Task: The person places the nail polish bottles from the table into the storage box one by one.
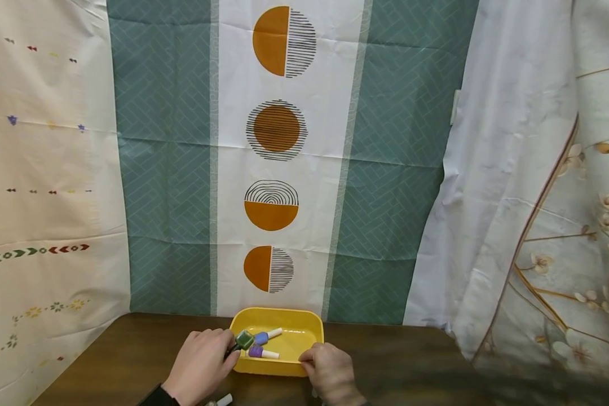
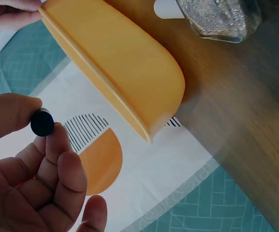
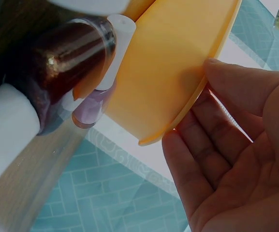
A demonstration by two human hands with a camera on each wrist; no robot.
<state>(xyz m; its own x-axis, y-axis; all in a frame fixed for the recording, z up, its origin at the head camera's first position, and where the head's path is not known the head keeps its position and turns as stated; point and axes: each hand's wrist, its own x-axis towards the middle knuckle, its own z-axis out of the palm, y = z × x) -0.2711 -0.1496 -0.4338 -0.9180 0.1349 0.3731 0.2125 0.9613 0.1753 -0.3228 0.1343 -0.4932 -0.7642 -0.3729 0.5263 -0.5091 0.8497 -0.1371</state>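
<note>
My left hand (image 1: 202,358) pinches a bottle of green nail polish (image 1: 245,339) by its black cap (image 2: 42,123), at the left side of a yellow plastic tub (image 1: 271,368). The bottle overlaps the tub's left side in the head view. With thumb and fingers, my right hand (image 1: 329,367) grips the tub's rim at the front right corner. Inside the tub lie a blue nail polish bottle (image 1: 261,338) and a purple one (image 1: 255,352), both with white caps.
A glittery nail polish bottle (image 2: 221,18) with a white cap lies on the brown table (image 1: 391,352) near my left wrist. By my right wrist are a dark red bottle (image 3: 71,63) and a lilac one (image 3: 95,107). Patterned curtains (image 1: 167,169) hang behind.
</note>
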